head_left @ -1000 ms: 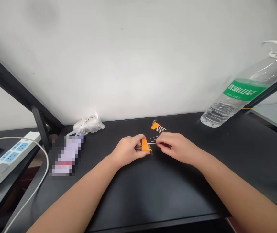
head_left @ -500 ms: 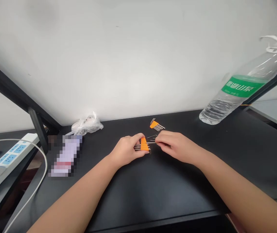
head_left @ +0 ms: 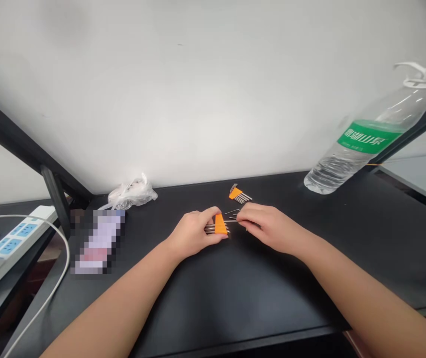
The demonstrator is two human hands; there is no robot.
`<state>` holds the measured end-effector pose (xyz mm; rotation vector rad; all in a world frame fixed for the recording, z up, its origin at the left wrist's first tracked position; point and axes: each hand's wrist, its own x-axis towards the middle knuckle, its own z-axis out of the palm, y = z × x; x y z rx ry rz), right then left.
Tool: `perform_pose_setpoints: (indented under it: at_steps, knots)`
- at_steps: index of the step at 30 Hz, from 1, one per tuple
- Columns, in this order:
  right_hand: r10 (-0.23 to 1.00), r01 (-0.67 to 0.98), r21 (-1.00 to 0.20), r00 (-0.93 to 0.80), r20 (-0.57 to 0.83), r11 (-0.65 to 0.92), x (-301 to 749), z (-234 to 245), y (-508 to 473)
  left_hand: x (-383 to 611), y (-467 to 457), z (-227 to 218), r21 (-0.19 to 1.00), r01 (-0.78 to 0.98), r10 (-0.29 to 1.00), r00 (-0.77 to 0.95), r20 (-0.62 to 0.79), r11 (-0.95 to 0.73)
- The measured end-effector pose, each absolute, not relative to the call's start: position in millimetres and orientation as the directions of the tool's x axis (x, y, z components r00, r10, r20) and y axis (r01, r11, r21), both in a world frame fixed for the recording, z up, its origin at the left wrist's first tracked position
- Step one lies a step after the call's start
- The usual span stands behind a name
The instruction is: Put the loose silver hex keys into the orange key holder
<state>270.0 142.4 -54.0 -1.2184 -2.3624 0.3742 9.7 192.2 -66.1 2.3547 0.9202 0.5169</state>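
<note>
A bag lies left of the rear key set, a bottle right. The held key set is before it.

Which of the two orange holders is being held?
The nearer orange holder, gripped by the left hand; the other holder lies on the black tabletop behind, untouched.

The left hand grips an orange hex-key holder while the right hand pinches a metal key.
</note>
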Motion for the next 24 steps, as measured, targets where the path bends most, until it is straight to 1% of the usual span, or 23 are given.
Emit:
perform_pose_setpoints:
  at_steps: [4,10,12,15,18,22,24]
  knots:
    - [0.806,0.670,-0.450,-0.511,0.298,0.591,264.9,-54.7,139.5,11.2,192.2,-65.4,0.592,0.492,0.692,0.704,0.161,-0.638]
    - [0.791,0.554,-0.578,-0.522,0.320,0.599,247.6,-53.6,136.9,12.6,190.5,-64.3,0.586,0.470,0.681,0.704,0.202,-0.660]
    - [0.803,0.534,-0.612,-0.494,0.334,0.583,245.5,-53.9,137.8,11.9,190.0,-64.6,0.598,0.469,0.687,0.699,0.199,-0.650]
    - [0.829,0.527,-0.646,-0.428,0.359,0.552,247.5,-55.7,140.5,10.1,189.9,-66.3,0.648,0.450,0.706,0.680,0.198,-0.615]
    - [0.827,0.529,-0.641,-0.427,0.365,0.556,250.4,-57.7,142.3,9.3,190.3,-69.2,0.675,0.438,0.715,0.673,0.192,-0.594]
    - [0.791,0.524,-0.610,-0.516,0.329,0.595,253.0,-57.8,141.8,9.6,191.2,-72.5,0.680,0.437,0.714,0.676,0.183,-0.589]
    - [0.792,0.559,-0.575,-0.521,0.318,0.598,257.2,-58.0,142.2,9.9,191.5,-72.8,0.686,0.437,0.720,0.669,0.184,-0.582]
